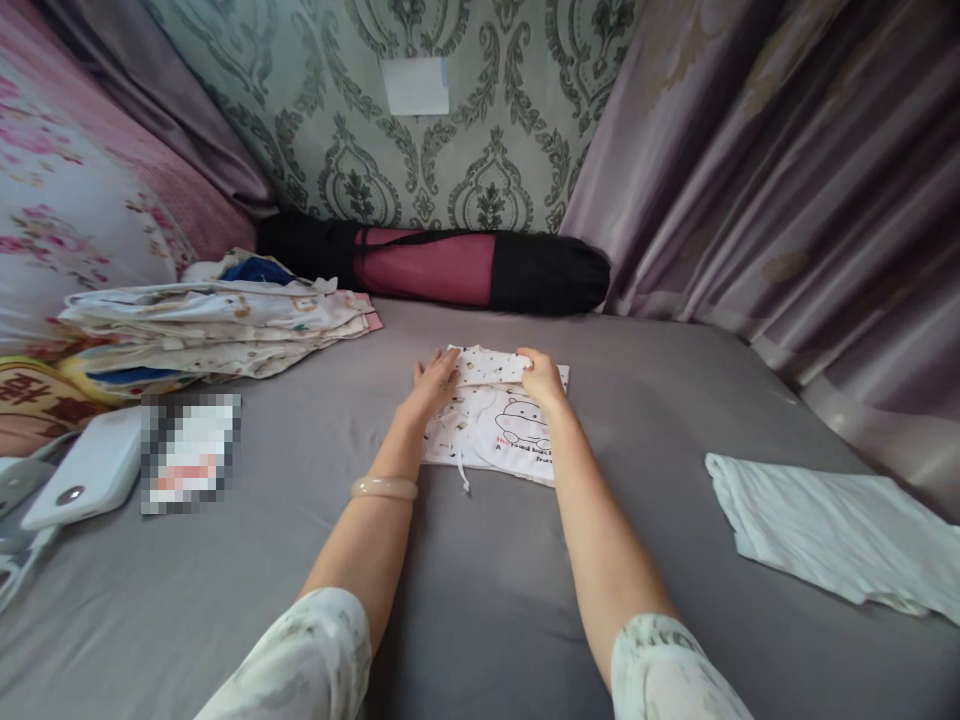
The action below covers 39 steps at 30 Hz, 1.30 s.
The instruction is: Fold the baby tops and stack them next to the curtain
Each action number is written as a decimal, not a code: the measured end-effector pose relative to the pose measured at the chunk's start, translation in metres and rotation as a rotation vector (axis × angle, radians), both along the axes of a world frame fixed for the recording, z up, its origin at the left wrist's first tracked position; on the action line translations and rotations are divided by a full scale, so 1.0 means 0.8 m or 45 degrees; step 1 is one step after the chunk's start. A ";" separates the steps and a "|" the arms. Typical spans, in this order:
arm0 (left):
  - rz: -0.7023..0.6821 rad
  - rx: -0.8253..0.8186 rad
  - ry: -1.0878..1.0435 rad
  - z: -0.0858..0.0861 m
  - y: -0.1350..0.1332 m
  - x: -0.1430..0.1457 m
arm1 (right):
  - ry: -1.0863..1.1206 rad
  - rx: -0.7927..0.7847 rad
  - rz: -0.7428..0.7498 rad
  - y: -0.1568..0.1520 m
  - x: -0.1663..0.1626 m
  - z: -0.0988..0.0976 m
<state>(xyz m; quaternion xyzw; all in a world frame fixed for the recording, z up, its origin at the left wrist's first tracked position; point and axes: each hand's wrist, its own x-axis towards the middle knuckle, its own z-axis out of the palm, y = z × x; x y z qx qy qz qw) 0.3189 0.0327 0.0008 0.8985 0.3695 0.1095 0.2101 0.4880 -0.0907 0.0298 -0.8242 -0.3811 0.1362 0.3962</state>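
Note:
A small white baby top (480, 425) with a cartoon animal, lettering and a little pattern lies on the grey sheet in front of me. Its far part is folded over toward me, and a thin white tie (463, 472) hangs off the near edge. My left hand (437, 382) grips the left end of the folded part, with some fingers tucked out of sight. At the right end, my right hand (541, 378) has its thumb and fingers closed on the cloth. Part of the print is covered by my right forearm.
Stacked baby clothes (225, 320) lie at the left, near a white power bank (90, 470) with a cable and a blurred-out packet (195, 455). A black and maroon rolled bag (427, 268) lies along the wall. Folded white cloth (832, 530) rests at the right.

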 end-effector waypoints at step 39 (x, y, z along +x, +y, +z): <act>0.043 0.245 0.116 0.011 -0.035 0.026 | -0.587 -0.395 0.111 0.008 -0.045 -0.024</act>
